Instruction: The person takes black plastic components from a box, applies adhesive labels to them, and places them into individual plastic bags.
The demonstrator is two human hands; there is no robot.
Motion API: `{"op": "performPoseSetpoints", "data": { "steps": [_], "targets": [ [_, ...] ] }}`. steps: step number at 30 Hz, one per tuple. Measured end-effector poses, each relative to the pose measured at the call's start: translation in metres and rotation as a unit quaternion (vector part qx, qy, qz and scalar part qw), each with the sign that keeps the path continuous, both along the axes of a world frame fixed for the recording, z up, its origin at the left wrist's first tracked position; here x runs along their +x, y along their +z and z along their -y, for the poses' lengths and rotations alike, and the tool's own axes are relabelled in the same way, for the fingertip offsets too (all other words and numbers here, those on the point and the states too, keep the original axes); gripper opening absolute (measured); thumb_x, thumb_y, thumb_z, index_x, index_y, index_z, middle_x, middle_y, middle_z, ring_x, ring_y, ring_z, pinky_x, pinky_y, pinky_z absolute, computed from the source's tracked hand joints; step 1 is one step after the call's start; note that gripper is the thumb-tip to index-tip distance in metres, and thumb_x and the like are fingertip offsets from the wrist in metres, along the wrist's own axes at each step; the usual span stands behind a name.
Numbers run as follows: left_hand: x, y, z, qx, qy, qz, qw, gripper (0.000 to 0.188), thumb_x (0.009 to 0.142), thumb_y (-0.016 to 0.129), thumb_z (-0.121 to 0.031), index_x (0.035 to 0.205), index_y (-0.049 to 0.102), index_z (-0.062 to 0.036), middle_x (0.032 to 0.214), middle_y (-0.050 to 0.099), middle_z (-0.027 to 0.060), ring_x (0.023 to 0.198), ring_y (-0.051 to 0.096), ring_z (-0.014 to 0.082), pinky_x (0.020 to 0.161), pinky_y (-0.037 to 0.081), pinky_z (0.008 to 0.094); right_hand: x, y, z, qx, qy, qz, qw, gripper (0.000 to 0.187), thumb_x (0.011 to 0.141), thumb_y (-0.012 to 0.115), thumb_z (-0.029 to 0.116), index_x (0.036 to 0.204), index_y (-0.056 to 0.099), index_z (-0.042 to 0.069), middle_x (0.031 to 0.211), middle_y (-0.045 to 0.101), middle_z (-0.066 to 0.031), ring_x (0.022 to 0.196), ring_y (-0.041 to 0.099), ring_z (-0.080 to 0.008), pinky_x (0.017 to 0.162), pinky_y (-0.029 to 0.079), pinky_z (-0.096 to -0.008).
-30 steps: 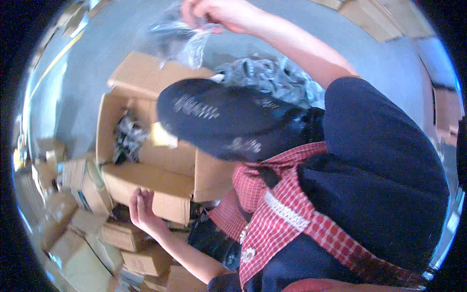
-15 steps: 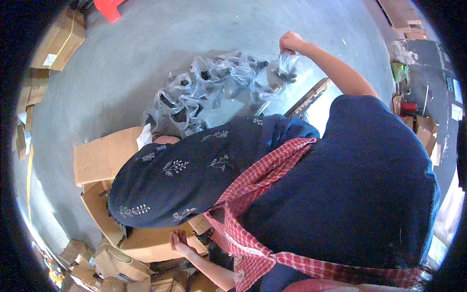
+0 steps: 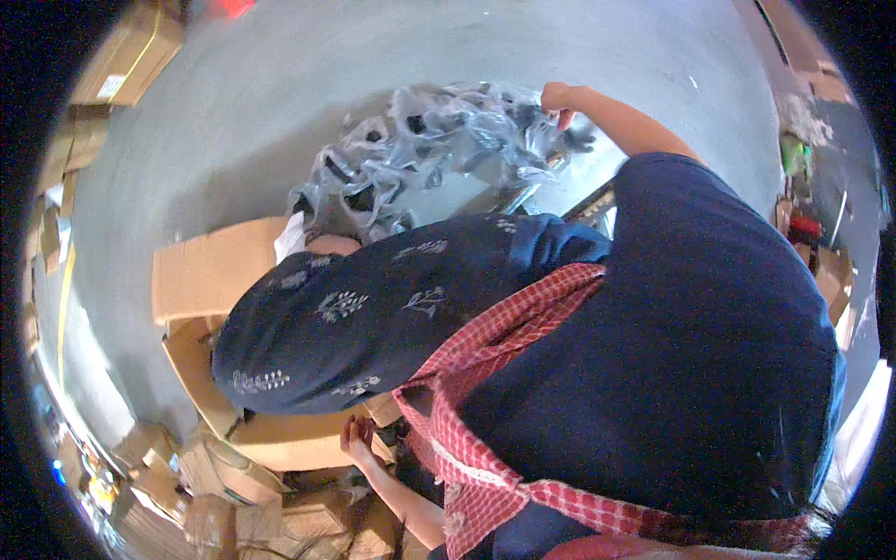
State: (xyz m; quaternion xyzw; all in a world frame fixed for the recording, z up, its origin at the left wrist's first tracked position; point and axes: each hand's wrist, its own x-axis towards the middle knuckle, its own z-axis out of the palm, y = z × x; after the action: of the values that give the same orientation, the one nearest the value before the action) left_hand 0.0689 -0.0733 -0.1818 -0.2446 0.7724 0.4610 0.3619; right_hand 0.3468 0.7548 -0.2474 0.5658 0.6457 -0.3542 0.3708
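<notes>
My right hand [image 3: 563,101] reaches out over the far end of a row of clear plastic bags [image 3: 448,131] on the floor. Its fingers are pinched on a clear plastic bag [image 3: 546,149] at that end, though blur softens the grip. Dark items show inside several of the bags; their kind cannot be made out. Down at the left, my left hand [image 3: 357,437] has its fingers loosely curled and apart, with nothing seen in it. It is beside an open cardboard box [image 3: 294,446], whose inside is partly covered by my floral-patterned clothing.
A cardboard flap [image 3: 210,271] stands up at the box's far side. More cardboard boxes [image 3: 229,471] crowd the lower left, and another box [image 3: 135,56] stands at the upper left. A dark-edged board [image 3: 590,207] lies near my right arm. Boxes [image 3: 831,275] line the right wall.
My right hand has lowered toward the bags, where before it held a bag raised by its top. My left hand has shifted slightly up beside the box. The whole view has tilted a little.
</notes>
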Motion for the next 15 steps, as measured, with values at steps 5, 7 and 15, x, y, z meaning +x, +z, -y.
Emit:
{"op": "performPoseSetpoints", "data": {
  "steps": [5,7,15],
  "targets": [
    [-0.006,-0.035,0.002,-0.018,-0.137,-0.009,0.99,0.037,0.09,0.062,-0.018,0.12,0.056,0.0029,0.108,0.064,0.0143,0.097,0.064,0.0245,0.078,0.053,0.0336,-0.118,0.054,0.004,0.085,0.253,-0.166,0.949,0.03,0.08,0.049,0.011,0.103,0.066,0.002,0.086,0.067,-0.012,0.057,0.068,-0.0221,0.05,0.056,-0.0343],
    [-0.005,-0.04,0.012,-0.06,-0.278,-0.071,0.956,0.032,0.089,0.062,-0.014,0.117,0.059,-0.0002,0.103,0.066,0.0112,0.09,0.063,0.0208,0.074,0.052,0.033,-0.202,0.098,0.046,0.035,0.255,-0.281,0.925,0.028,0.081,0.051,0.013,0.104,0.064,0.004,0.087,0.067,-0.0088,0.06,0.064,-0.0164,0.049,0.052,-0.0301],
    [-0.018,0.021,-0.07,-0.196,-0.52,-0.079,0.828,0.029,0.09,0.052,-0.028,0.103,0.066,-0.0073,0.089,0.07,0.0145,0.085,0.067,0.0342,0.077,0.054,0.0423,-0.547,0.201,0.337,-0.097,0.584,-0.47,0.655,0.024,0.084,0.051,0.015,0.102,0.063,0.006,0.081,0.063,-0.0017,0.063,0.058,-0.01,0.054,0.049,-0.0255]
  ]
}}
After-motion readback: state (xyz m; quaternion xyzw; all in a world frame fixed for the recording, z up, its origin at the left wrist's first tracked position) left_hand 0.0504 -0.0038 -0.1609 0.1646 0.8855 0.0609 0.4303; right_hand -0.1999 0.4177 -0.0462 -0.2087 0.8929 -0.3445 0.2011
